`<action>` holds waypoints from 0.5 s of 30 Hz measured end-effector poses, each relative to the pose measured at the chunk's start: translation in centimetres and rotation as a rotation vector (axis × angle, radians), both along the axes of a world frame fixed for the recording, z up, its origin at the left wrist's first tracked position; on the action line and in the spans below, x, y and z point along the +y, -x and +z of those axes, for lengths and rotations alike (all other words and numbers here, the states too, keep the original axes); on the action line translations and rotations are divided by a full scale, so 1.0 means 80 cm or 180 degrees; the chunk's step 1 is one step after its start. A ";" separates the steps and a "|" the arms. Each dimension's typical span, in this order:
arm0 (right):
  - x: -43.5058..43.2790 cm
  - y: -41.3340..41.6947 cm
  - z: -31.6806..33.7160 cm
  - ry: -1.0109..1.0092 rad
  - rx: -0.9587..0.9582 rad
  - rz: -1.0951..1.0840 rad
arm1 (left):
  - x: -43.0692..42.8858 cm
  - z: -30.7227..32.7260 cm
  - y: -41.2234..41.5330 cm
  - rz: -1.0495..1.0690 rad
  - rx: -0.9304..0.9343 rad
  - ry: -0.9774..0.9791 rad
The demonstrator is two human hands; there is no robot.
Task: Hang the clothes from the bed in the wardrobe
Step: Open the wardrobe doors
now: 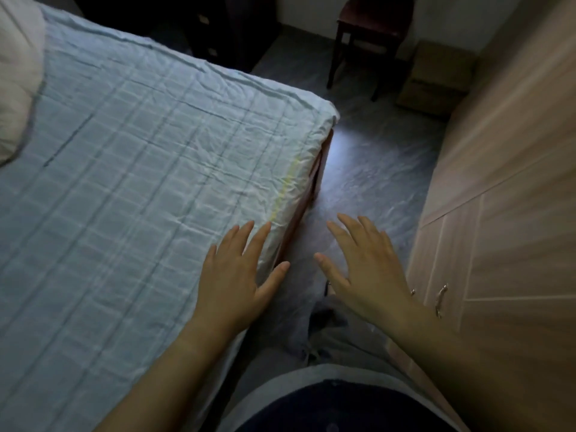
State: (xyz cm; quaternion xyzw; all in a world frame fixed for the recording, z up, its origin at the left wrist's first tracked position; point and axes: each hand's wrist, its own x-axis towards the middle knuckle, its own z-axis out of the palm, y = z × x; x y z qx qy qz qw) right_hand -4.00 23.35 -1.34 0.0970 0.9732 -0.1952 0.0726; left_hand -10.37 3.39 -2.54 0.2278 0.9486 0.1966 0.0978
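Observation:
The bed (131,169) fills the left of the view, covered by a pale blue checked sheet with no clothes lying on the visible part. The wardrobe (505,188) stands along the right, its light wood doors closed, with small metal handles (441,299) low down. My left hand (237,275) hovers over the bed's near right edge, palm down, fingers spread, holding nothing. My right hand (364,266) is stretched out over the floor gap between bed and wardrobe, fingers apart and empty.
A pale pillow (15,79) lies at the bed's far left. A dark wooden chair (367,35) and a small brown bedside cabinet (436,79) stand at the far wall. A narrow strip of dark marbled floor (374,169) runs between bed and wardrobe.

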 end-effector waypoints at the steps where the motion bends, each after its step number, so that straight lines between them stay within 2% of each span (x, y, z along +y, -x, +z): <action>1: 0.013 0.006 0.000 0.0022 0.0000 -0.0095 | 0.016 0.000 0.013 -0.0095 0.0010 0.0012; 7: 0.120 0.059 -0.011 0.0117 0.0078 -0.0686 | 0.147 -0.018 0.104 -0.0585 0.0008 0.0020; 15: 0.326 0.161 0.008 -0.0099 0.0260 -0.1032 | 0.359 0.000 0.233 -0.0978 0.0121 -0.0050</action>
